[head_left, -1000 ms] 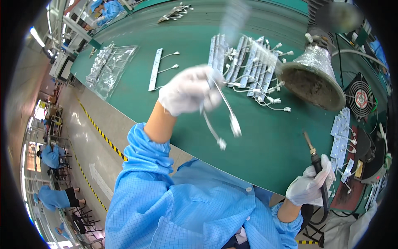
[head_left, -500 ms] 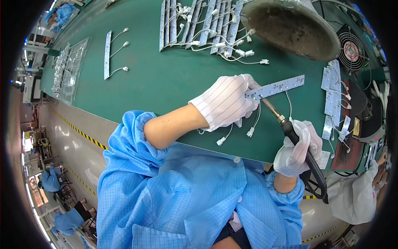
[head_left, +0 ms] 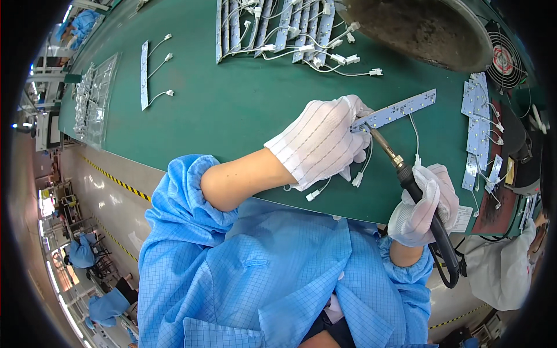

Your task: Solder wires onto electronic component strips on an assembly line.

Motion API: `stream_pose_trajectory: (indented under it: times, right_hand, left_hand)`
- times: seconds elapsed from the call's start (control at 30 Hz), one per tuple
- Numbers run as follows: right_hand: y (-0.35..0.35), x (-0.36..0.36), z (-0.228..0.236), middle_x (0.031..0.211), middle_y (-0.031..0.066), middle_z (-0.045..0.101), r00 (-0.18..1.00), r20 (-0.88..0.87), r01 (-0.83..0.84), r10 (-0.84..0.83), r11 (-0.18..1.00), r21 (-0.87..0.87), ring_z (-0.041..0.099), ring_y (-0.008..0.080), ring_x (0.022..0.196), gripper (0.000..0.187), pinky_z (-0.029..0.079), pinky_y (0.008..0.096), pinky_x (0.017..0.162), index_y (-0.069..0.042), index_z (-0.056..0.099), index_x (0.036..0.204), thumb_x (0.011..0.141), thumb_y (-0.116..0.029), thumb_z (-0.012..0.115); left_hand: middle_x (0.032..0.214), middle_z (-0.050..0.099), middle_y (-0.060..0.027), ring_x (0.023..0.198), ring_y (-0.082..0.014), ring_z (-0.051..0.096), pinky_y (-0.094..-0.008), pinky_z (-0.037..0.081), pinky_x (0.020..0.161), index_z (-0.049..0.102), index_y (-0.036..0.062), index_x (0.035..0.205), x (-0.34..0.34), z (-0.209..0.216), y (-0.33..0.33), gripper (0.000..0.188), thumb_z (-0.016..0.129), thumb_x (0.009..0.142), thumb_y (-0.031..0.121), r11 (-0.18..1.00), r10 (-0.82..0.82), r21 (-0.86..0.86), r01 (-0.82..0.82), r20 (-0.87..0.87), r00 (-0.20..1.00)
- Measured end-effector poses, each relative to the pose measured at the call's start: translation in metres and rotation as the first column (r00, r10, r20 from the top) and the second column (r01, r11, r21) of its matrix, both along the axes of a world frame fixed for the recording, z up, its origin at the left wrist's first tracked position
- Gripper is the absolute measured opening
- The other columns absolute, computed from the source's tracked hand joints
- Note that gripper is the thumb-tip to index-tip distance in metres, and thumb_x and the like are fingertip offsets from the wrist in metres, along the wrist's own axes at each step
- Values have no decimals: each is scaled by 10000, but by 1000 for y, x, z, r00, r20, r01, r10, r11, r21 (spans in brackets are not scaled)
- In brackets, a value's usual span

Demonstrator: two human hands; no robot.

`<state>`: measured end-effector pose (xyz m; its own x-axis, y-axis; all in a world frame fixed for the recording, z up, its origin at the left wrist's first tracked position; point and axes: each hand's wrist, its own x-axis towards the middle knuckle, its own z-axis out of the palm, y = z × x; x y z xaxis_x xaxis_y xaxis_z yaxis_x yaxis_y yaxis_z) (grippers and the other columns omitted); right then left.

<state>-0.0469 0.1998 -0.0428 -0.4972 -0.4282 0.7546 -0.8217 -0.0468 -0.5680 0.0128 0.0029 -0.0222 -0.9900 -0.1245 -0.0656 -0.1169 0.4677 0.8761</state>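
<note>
In a white striped glove, my left hand (head_left: pixel 328 139) is closed on the near end of a narrow LED strip board (head_left: pixel 400 112), which slants up to the right above the green table (head_left: pixel 203 87). White wires with plugs (head_left: pixel 358 178) hang from the board. My right hand (head_left: pixel 426 206), gloved too, grips a soldering iron (head_left: pixel 413 184) by its black handle. The iron's tip rests at the board's left end, close to my left fingers; whether it touches a wire there is too small to tell.
Several wired LED boards (head_left: pixel 284 29) lie in a row at the back. One more board (head_left: pixel 144 75) lies at left, by a clear plastic tray (head_left: pixel 103 110). Bare boards (head_left: pixel 477 124) are stacked at right. A wide grey hood (head_left: pixel 429 35) and a fan (head_left: pixel 505 61) stand at the back right.
The view has shifted slightly. Both hands keep their hold on the board and the soldering iron, and the iron's tip stays at the board's left end.
</note>
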Motion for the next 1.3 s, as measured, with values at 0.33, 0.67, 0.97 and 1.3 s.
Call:
stream_pose_trajectory:
  times: [0.33, 0.67, 0.97, 1.3]
  right_hand:
    - [0, 0, 1, 781, 205, 642, 1000, -30, 0, 1, 1000, 31, 533, 243, 517, 219, 416, 334, 491, 41, 507, 929, 722, -18, 472]
    - [7, 3, -1, 787, 189, 602, 991, 131, 13, -8, 999, -37, 476, 208, 588, 217, 391, 314, 543, 22, 519, 977, 825, -111, 439]
    - [7, 2, 5, 800, 219, 603, 994, 106, -50, 41, 996, 77, 486, 218, 606, 210, 394, 338, 571, 31, 497, 967, 792, -76, 447]
    - [1, -1, 8, 770, 194, 645, 1000, -21, 3, -2, 998, 59, 536, 235, 500, 158, 415, 338, 479, 15, 498, 900, 746, -22, 486]
  left_hand:
    - [685, 606, -205, 579, -352, 604, -392, 498, 565, 533, -81, 927, 0, 2, 1, 237, 555, 779, 103, 999, -11, -40, 9, -43, 999]
    - [661, 648, -100, 580, -182, 664, -275, 520, 542, 514, -90, 974, -5, 16, -5, 203, 521, 825, 49, 975, -53, 221, 1, 230, 972]
    - [692, 659, -88, 580, -170, 662, -263, 511, 553, 517, -81, 984, -4, 12, -6, 207, 528, 841, 69, 986, -72, 163, 41, 192, 979]
    - [705, 663, -85, 595, -176, 666, -256, 505, 549, 524, -80, 1000, -2, 12, -7, 216, 511, 846, 71, 979, -77, 199, 47, 145, 987]
